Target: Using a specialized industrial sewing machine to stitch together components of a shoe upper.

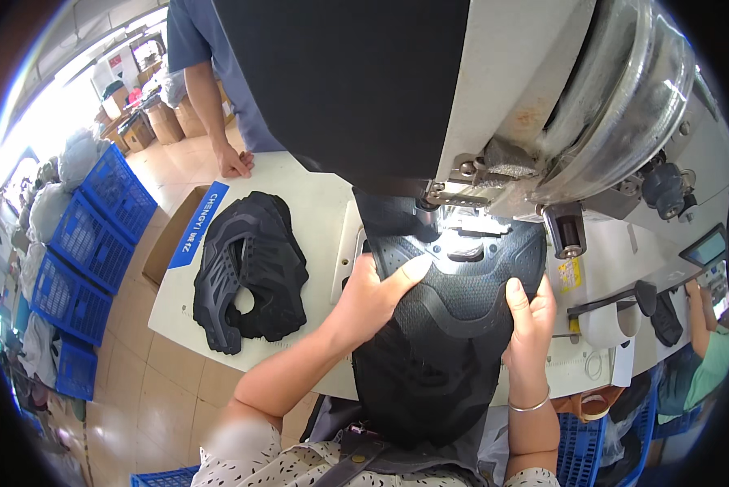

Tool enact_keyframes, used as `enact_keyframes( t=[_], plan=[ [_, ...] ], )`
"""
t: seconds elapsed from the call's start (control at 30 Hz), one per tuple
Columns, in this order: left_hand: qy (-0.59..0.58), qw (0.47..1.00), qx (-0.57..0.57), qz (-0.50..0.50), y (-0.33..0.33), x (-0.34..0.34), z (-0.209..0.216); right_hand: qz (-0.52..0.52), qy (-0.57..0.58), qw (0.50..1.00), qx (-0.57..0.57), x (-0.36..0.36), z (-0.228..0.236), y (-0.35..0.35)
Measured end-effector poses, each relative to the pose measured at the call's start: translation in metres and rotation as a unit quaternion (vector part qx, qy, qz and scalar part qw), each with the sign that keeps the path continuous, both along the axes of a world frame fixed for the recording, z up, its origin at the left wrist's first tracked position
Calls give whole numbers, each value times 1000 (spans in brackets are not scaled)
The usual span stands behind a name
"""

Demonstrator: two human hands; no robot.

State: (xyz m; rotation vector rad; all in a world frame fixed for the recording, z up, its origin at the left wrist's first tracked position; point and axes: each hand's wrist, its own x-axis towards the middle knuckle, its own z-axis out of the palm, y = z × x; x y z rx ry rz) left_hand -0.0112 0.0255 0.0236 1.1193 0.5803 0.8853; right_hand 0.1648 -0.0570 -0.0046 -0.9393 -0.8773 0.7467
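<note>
A black textured shoe upper (450, 302) lies under the lit needle area of a sewing machine (515, 97), its lower part hanging toward my lap. My left hand (377, 294) grips its left side, thumb pressed on top near the bright opening and the fingers mostly hidden. On the other side my right hand (530, 315) pinches the edge, thumb above and fingers behind. A pile of similar black shoe uppers (251, 264) rests on the white table (170, 304) at the left.
Blue plastic crates (76, 284) stand along the left floor, with cardboard boxes (166, 122) farther back. Across the table a person in blue leans one hand (235, 162) on its far edge. At right are a white shoe form (604, 326), a small screen (705, 247) and another person's arm (697, 316).
</note>
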Motion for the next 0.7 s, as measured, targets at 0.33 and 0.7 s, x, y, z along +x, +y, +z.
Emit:
enact_keyframes(
  t=[0.33, 0.7],
  plan=[
    [-1, 998, -40, 39, 46, 6, 3, 5, 60, 998, -17, -5, 6, 14],
    [24, 998, -27, 56, 5, -7, -16, 82, 31, 992, -93, -22, 1, -2]
  ],
)
